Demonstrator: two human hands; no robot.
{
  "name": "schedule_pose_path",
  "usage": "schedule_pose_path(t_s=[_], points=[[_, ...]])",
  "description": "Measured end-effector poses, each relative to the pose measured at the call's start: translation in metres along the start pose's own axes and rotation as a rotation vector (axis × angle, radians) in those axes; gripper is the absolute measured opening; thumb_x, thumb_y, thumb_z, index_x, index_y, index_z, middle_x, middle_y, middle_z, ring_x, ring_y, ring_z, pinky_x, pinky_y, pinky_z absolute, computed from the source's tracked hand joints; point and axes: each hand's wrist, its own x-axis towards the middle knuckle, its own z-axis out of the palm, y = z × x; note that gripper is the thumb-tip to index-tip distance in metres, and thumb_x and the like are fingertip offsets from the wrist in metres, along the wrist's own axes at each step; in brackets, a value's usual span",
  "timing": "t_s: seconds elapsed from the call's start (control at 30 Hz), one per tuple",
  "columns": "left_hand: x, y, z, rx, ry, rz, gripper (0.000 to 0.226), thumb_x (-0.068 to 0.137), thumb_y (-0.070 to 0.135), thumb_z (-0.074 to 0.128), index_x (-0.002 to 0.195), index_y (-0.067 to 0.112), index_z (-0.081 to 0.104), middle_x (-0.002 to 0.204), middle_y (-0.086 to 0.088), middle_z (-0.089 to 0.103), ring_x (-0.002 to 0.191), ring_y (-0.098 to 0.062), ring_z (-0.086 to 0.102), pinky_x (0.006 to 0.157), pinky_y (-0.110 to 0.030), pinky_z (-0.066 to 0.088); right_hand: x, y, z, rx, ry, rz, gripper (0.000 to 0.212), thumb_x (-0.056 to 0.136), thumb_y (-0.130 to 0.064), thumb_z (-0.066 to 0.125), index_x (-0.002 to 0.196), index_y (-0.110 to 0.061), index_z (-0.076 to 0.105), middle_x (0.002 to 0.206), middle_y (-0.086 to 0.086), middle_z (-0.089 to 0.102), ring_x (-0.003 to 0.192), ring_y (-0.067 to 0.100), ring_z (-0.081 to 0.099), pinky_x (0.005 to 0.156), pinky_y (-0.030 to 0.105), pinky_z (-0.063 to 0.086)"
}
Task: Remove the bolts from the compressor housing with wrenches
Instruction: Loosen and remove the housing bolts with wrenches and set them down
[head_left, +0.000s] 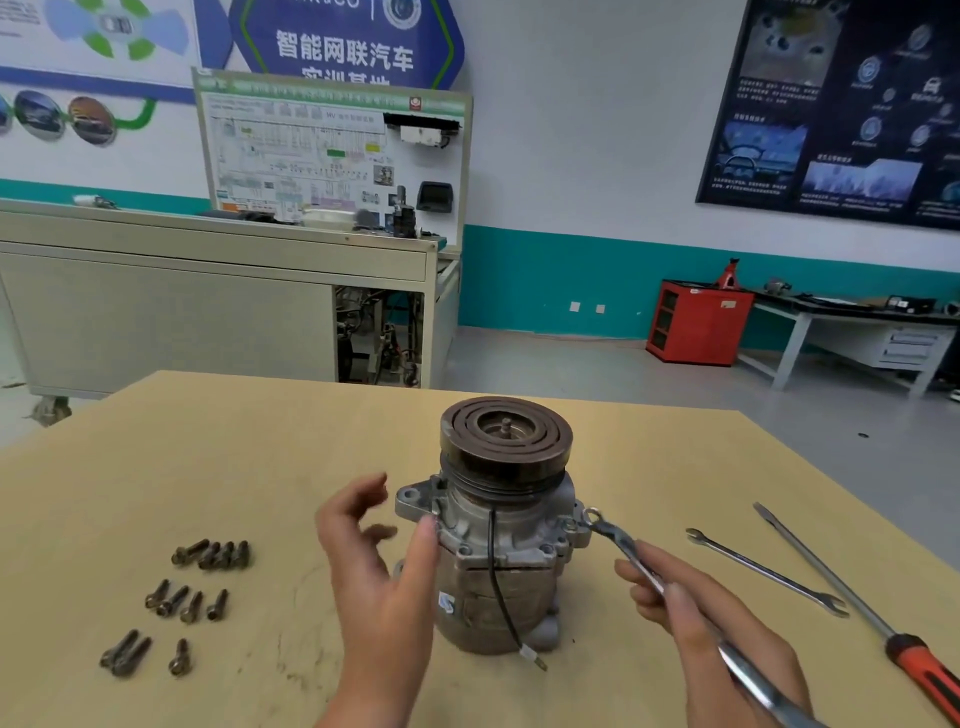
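Note:
A grey compressor (498, 561) stands upright on the wooden table (260, 441), its dark pulley (506, 441) on top and a black wire hanging down its front. My right hand (696, 618) grips a silver wrench (623, 545) whose ring end sits at a bolt on the housing's right flange (574, 525). My left hand (374, 571) is beside the housing's left side, fingers spread and relaxed, the thumb touching the casing below the mounting ear (415, 499). Several removed bolts (192, 597) lie in loose rows at the left.
A second open-ended wrench (763, 571) and a long screwdriver with an orange handle (852, 608) lie on the table at the right. Behind the table are a grey workbench with a training board, a red cabinet (696, 322) and another bench.

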Motion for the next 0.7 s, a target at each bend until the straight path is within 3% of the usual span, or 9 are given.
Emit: schedule_pose_path(t_s=[0.07, 0.17, 0.23, 0.3, 0.4, 0.47, 0.53, 0.6, 0.7], points=[[0.011, -0.006, 0.003, 0.095, -0.079, 0.014, 0.039, 0.073, 0.045, 0.063, 0.107, 0.051, 0.044, 0.121, 0.015, 0.037, 0.113, 0.011, 0.039, 0.089, 0.000, 0.029, 0.005, 0.001, 0.004, 0.034, -0.002, 0.057, 0.028, 0.077, -0.034, 0.055, 0.092, -0.027, 0.077, 0.085, -0.002, 0.076, 0.077, 0.012, 0.070, 0.073, 0.022, 0.056], [0.010, -0.014, 0.018, 0.169, -0.234, -0.112, 0.032, 0.082, 0.035, 0.067, 0.103, 0.045, 0.045, 0.132, 0.003, 0.029, 0.117, 0.002, 0.036, 0.087, 0.006, 0.019, 0.007, 0.000, 0.010, 0.033, 0.024, 0.097, 0.024, 0.087, -0.037, 0.056, 0.090, -0.019, 0.072, 0.082, -0.002, 0.076, 0.072, 0.010, 0.069, 0.062, 0.019, 0.057], [0.004, -0.020, 0.021, 0.153, -0.262, -0.099, 0.031, 0.078, 0.041, 0.060, 0.105, 0.044, 0.045, 0.132, -0.002, 0.034, 0.110, 0.014, 0.038, 0.084, 0.008, 0.020, 0.010, -0.003, 0.012, 0.005, 0.013, 0.127, 0.024, 0.088, -0.037, 0.055, 0.090, -0.019, 0.071, 0.081, -0.003, 0.075, 0.070, 0.008, 0.068, 0.056, 0.019, 0.055], [0.000, -0.025, 0.020, 0.149, -0.243, -0.077, 0.043, 0.067, 0.052, 0.053, 0.109, 0.044, 0.045, 0.127, 0.000, 0.043, 0.111, 0.018, 0.040, 0.086, 0.004, 0.027, 0.012, -0.005, 0.010, -0.055, -0.020, 0.137, 0.024, 0.083, -0.039, 0.055, 0.088, -0.022, 0.072, 0.079, -0.004, 0.075, 0.068, 0.005, 0.066, 0.053, 0.019, 0.054], [-0.002, -0.029, 0.018, 0.098, -0.276, -0.088, 0.053, 0.061, 0.053, 0.057, 0.113, 0.045, 0.045, 0.121, 0.006, 0.054, 0.110, 0.001, 0.053, 0.093, -0.018, 0.043, 0.018, -0.005, 0.003, -0.149, -0.067, 0.117, 0.027, 0.080, -0.040, 0.048, 0.084, -0.030, 0.073, 0.079, -0.009, 0.074, 0.071, 0.002, 0.064, 0.054, 0.016, 0.050], [-0.002, -0.030, 0.017, 0.085, -0.283, -0.087, 0.055, 0.060, 0.052, 0.059, 0.112, 0.046, 0.045, 0.118, 0.009, 0.058, 0.107, -0.005, 0.057, 0.090, -0.024, 0.046, 0.023, -0.004, -0.001, -0.182, -0.099, 0.108, 0.028, 0.091, -0.022, 0.048, 0.082, -0.031, 0.074, 0.081, -0.011, 0.074, 0.074, 0.003, 0.064, 0.055, 0.015, 0.047], [-0.002, -0.030, 0.017, 0.081, -0.273, -0.079, 0.053, 0.060, 0.052, 0.058, 0.111, 0.045, 0.045, 0.116, 0.013, 0.059, 0.104, -0.001, 0.058, 0.086, -0.014, 0.045, 0.027, -0.002, -0.004, -0.194, -0.121, 0.104, 0.038, 0.093, -0.002, 0.048, 0.081, -0.026, 0.074, 0.081, -0.009, 0.074, 0.073, 0.004, 0.064, 0.053, 0.017, 0.046], [-0.003, -0.031, 0.018, 0.064, -0.260, -0.081, 0.051, 0.061, 0.052, 0.057, 0.110, 0.044, 0.046, 0.114, 0.017, 0.057, 0.102, 0.004, 0.057, 0.081, -0.005, 0.041, 0.027, 0.000, -0.005, -0.186, -0.148, 0.104, 0.042, 0.091, 0.005, 0.047, 0.080, -0.023, 0.075, 0.080, -0.007, 0.075, 0.073, 0.006, 0.064, 0.052, 0.019, 0.046], [-0.002, -0.031, 0.018, 0.050, -0.248, -0.087, 0.049, 0.062, 0.051, 0.057, 0.109, 0.042, 0.046, 0.112, 0.018, 0.057, 0.101, 0.006, 0.056, 0.079, -0.003, 0.040, 0.032, 0.004, -0.010, -0.107, -0.164, 0.132, 0.048, 0.091, 0.010, 0.042, 0.077, -0.020, 0.078, 0.082, 0.000, 0.075, 0.073, 0.012, 0.065, 0.050, 0.020, 0.046]])
